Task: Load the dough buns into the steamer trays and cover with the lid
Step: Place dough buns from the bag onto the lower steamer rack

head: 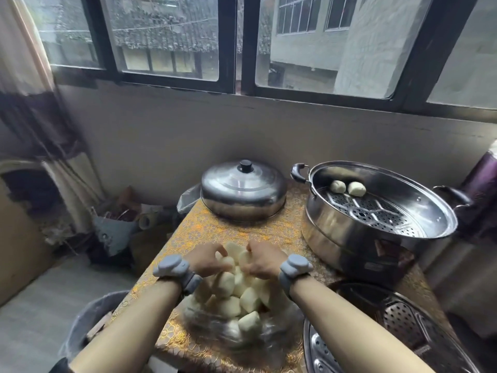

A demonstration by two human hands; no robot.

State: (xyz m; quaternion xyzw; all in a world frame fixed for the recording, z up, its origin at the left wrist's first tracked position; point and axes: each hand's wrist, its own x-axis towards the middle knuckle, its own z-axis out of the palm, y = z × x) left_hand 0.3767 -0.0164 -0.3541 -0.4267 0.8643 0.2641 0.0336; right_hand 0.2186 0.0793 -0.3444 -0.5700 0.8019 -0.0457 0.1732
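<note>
A heap of white dough buns (236, 294) sits in a clear plastic bag at the near middle of the table. My left hand (205, 258) and my right hand (265, 261) are both on top of the heap, fingers curled around buns. A steel steamer tray (349, 230) stands at the right on a pot, with two buns (348, 187) at its far side on the perforated floor. The domed steel lid (243, 191) with a black knob rests on the table behind the heap. A second perforated tray (403, 324) lies at the near right.
The table wears a gold patterned cloth (204, 224). A grey bin (88, 329) stands at the near left on the floor, with bags and clutter (118, 224) by the wall. A window runs along the back wall.
</note>
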